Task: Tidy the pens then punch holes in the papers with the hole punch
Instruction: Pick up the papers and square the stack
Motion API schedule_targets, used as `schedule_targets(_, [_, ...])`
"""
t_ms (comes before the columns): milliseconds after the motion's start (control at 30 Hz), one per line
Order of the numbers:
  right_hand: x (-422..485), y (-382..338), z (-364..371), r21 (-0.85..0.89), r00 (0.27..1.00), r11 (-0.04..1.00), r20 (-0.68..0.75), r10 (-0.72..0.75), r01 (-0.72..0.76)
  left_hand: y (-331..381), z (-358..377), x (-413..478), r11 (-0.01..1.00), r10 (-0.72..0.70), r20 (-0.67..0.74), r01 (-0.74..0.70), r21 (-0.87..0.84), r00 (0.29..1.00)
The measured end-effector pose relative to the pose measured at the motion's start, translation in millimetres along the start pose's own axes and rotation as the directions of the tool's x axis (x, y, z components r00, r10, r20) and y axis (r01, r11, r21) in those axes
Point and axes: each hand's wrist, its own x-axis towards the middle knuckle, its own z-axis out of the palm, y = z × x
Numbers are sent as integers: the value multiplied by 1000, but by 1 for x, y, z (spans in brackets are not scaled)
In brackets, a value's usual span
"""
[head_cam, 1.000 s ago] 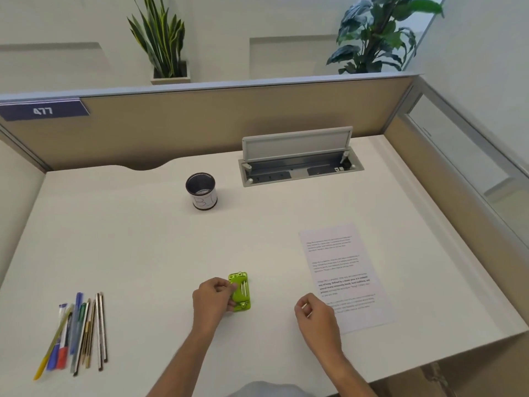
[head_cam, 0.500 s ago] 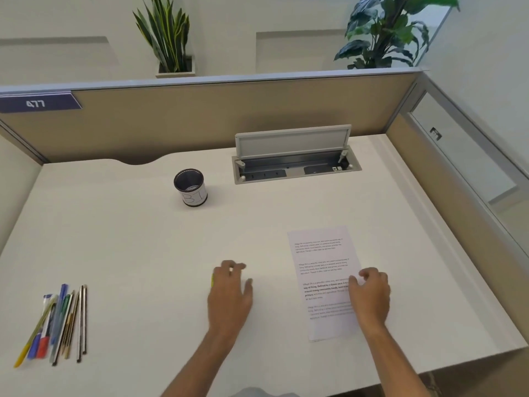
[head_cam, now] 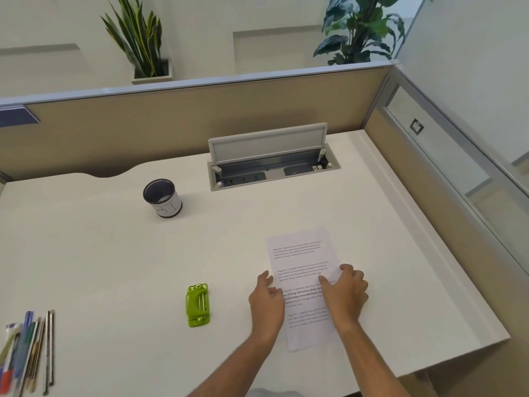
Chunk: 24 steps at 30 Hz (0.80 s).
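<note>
A printed sheet of paper [head_cam: 300, 253] lies flat on the white desk [head_cam: 100, 253], right of centre. My left hand [head_cam: 266, 302] rests with its fingertips at the sheet's left edge. Spread over the sheet's right side is my right hand [head_cam: 345, 293], thumb on the text and fingers at the right edge. The green hole punch [head_cam: 198, 305] lies alone on the desk, to the left of my left hand. Several pens [head_cam: 25, 351] lie side by side at the near left corner. A dark pen cup [head_cam: 163, 199] stands upright and empty further back.
An open cable box [head_cam: 272, 167] with its grey lid raised is set into the desk's far middle. Beige partition walls [head_cam: 200, 116] close the back and right side. The desk's front edge runs just below my forearms.
My left hand has let go of the hole punch and moved right to the paper's left edge. My right hand went from the desk onto the sheet. The view has shifted right.
</note>
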Motion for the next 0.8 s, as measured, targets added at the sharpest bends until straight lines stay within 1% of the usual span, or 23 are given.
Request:
schedule_targets(233, [-2,7,10,2,999,1000,-35,-30,30,0,4,0,998,-25,-20,24,-50,999])
schedule_targets(300, [-1,7,10,61,1000,998,-21,3,-1,1,2,1,995,-54,-30,51,-85,998])
schedule_targets(433, [6,3,6,207,994,974,64,85,-97,2,-1,5,979,-126,-42,118,-166,991])
schedule_targets(500, [10,3,3,230,989,965,104,105,-127,4,-2,5,972,-142,-37,133,-196,989])
schedule_targets(600, [15,3,-2,251,981,957,163,106,-145,6,-3,3,965,-153,-21,145,-217,988])
schedule_targets(700, [15,3,-6,305,980,943,178,83,-136,5,-3,2,965,-155,7,153,-211,988])
schedule_targets(800, [10,4,-15,464,975,875,221,35,-137,5,-4,2,969,-141,31,144,-200,990])
